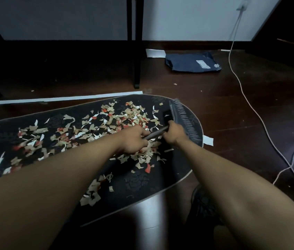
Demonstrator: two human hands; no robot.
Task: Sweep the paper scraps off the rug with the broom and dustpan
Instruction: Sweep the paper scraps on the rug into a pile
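Observation:
A dark oval rug [137, 181] lies on the wooden floor, strewn with several tan, white and red paper scraps [124, 116]. A grey hand broom [184, 120] stands on the rug's right end, bristles toward the rug's right edge. Its handle [156, 134] runs back toward me. My left hand [133, 139] grips the near end of the handle. My right hand [174, 132] grips the handle just behind the broom head. A dark block [167, 114], perhaps part of the dustpan, sits beside the head; I cannot tell for sure.
A white cable [250, 105] snakes across the floor at right. A blue plastic bag [193, 62] lies at the back. A black furniture leg [137, 69] stands behind the rug. A white strip [61, 99] runs along the rug's far edge. My shoe [202, 201] is near the rug's front.

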